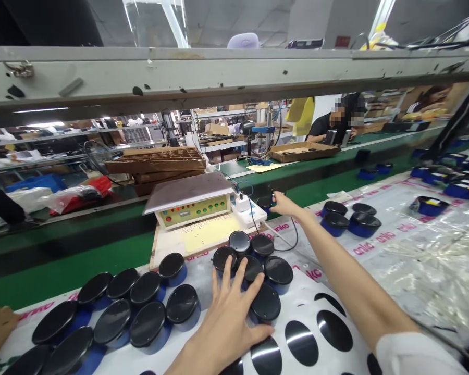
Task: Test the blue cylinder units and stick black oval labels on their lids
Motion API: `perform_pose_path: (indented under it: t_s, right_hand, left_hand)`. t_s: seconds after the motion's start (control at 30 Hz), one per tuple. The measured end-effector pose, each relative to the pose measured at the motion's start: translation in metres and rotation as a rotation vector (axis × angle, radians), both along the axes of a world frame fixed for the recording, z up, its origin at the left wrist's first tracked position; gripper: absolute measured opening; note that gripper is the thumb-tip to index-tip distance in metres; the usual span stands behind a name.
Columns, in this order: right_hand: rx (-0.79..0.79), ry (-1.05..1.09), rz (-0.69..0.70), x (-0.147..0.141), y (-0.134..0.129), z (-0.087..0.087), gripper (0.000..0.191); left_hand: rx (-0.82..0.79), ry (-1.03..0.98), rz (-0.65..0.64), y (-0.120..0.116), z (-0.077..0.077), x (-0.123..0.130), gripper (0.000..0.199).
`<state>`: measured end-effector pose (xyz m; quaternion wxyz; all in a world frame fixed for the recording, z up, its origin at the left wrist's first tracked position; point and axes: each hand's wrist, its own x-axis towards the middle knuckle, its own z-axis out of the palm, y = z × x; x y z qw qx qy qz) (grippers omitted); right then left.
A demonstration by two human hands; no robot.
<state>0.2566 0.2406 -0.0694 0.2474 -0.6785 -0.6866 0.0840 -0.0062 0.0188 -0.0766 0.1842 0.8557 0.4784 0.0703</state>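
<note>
"Hands?"
"Left hand (226, 317) fanned wide, palm down on black-topped tubs (249, 270); right arm (344, 265) stretched forward, right hand (284, 204) curled by a dark tub (263, 203), grip unclear."
"Beyond?"
"Control box (191, 205), then green belt (121, 240)."

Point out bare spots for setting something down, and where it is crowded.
Green belt shows bare left of the control box, behind the rows of black-topped containers. Covered table is bare between the four grouped containers and the lone one. Crowded: around the left hand.
</note>
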Motion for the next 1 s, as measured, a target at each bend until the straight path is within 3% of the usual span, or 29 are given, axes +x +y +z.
perform_pose_path:
  t_s: [0.1, 0.2, 0.43, 0.53, 0.83, 1.0]
  right_hand:
    - [-0.072, -0.085, 0.033, -0.014, 0.010, -0.012, 0.031]
    - [-0.086, -0.178, -0.026, -0.013, 0.007, -0.014, 0.032]
    - [-0.092, -0.376, -0.410, 0.050, -0.040, 0.000, 0.036]
    - [-0.097, -0.417, -0.499, 0.060, -0.047, 0.010, 0.037]
    - [-0.085, -0.298, -0.291, -0.005, 0.024, 0.017, 0.035]
    - [-0.135, -0.259, -0.213, -0.007, 0.015, 0.019, 0.033]
  left_hand:
    - [0.097, 0.014, -0.001, -0.003, -0.007, 0.002, 0.081]
    - [0.231, 0.032, 0.019, -0.003, -0.018, 0.005, 0.083]
    - [0.447, 0.062, 0.025, -0.003, -0.039, 0.013, 0.084]
    - [0.466, 0.057, 0.022, -0.002, -0.045, 0.014, 0.086]
    - [0.517, 0.042, 0.041, -0.001, -0.054, 0.014, 0.092]
    - [0.494, 0.010, 0.012, 0.003, -0.054, 0.009, 0.090]
